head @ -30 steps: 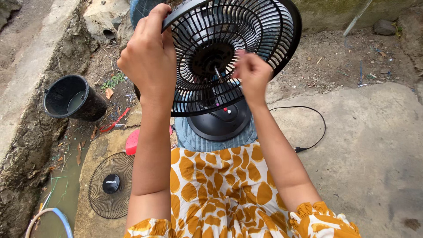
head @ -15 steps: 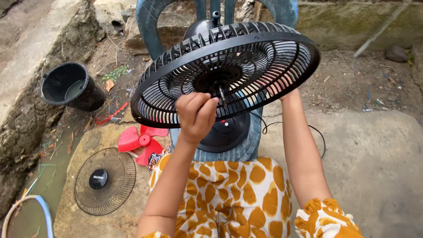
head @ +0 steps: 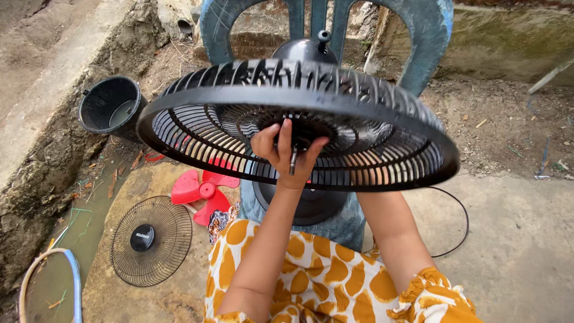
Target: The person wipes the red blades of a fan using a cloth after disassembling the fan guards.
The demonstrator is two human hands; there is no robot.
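Observation:
I hold up a black fan whose round rear grille (head: 382, 149) is tilted almost flat in front of me. My left hand (head: 286, 152) is inside the grille at its middle, fingers closed around the hub, and the metal shaft (head: 293, 162) pokes out between them. My right arm reaches up under the grille's right side. Only bits of my right hand (head: 371, 177) show through the slats, where it bears the fan from behind. The motor housing (head: 308, 48) sticks up behind the grille.
A red fan blade (head: 200, 190) and a black wire front grille (head: 152, 239) lie on the stone slab at left. A black bucket (head: 110, 107) stands by the muddy gutter. A blue-green plastic chair (head: 427, 42) is behind the fan, and a black cable (head: 457, 227) is at right.
The fan has tipped from facing me to nearly flat. My left hand came off the rim to the hub inside the grille, and my right hand went behind the grille.

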